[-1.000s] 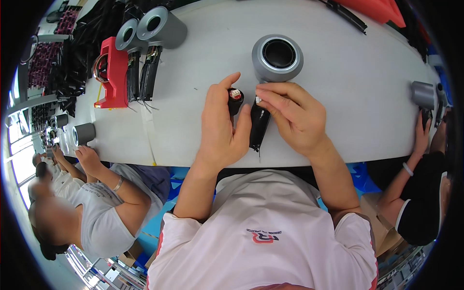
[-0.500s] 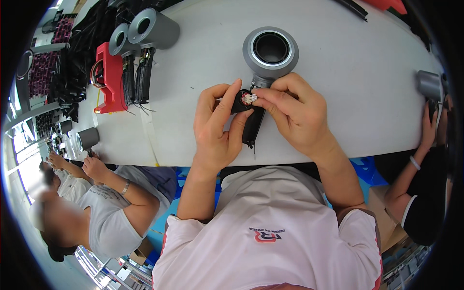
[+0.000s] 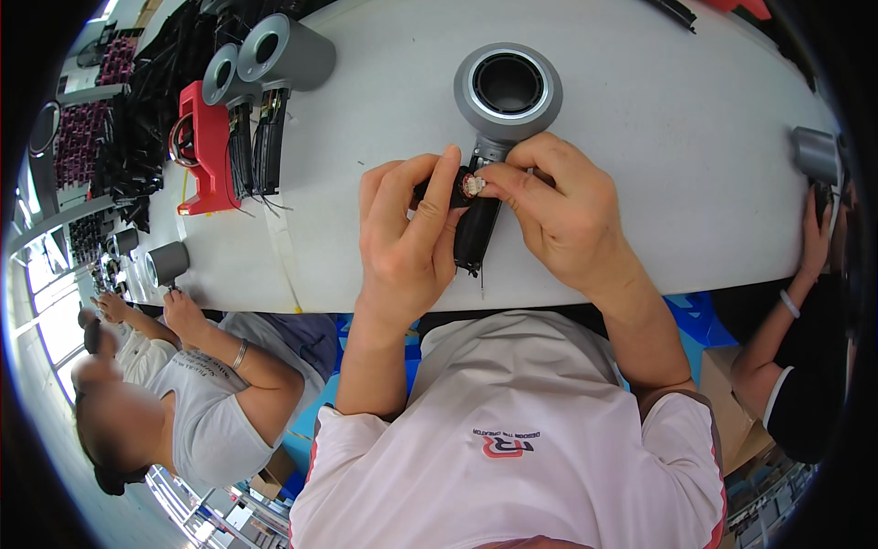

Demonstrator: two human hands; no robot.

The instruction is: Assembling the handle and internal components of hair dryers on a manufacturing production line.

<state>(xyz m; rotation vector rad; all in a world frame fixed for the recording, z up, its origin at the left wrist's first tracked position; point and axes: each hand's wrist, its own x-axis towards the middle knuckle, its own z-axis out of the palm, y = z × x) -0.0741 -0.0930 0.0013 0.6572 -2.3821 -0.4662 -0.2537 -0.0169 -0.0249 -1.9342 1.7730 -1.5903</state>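
A grey hair-dryer body (image 3: 508, 90) with a round open barrel lies on the white table (image 3: 640, 137), its black handle (image 3: 477, 233) pointing toward me. My left hand (image 3: 402, 240) grips the handle from the left, fingers curled over its upper part. My right hand (image 3: 558, 212) rests on the handle's right side, thumb and forefinger pinching a small white connector (image 3: 473, 186) at the top of the handle.
Two more grey dryer bodies (image 3: 274, 55) with black handles lie at the far left beside a red fixture (image 3: 203, 146). A person on my left holds another grey dryer part (image 3: 166, 263). Another person's hand (image 3: 817, 229) on the right touches a grey dryer (image 3: 814, 156).
The view has shifted so the dryer sits higher and nearer the centre. Both hands stay on the handle; my right fingers now pinch the white connector more tightly.
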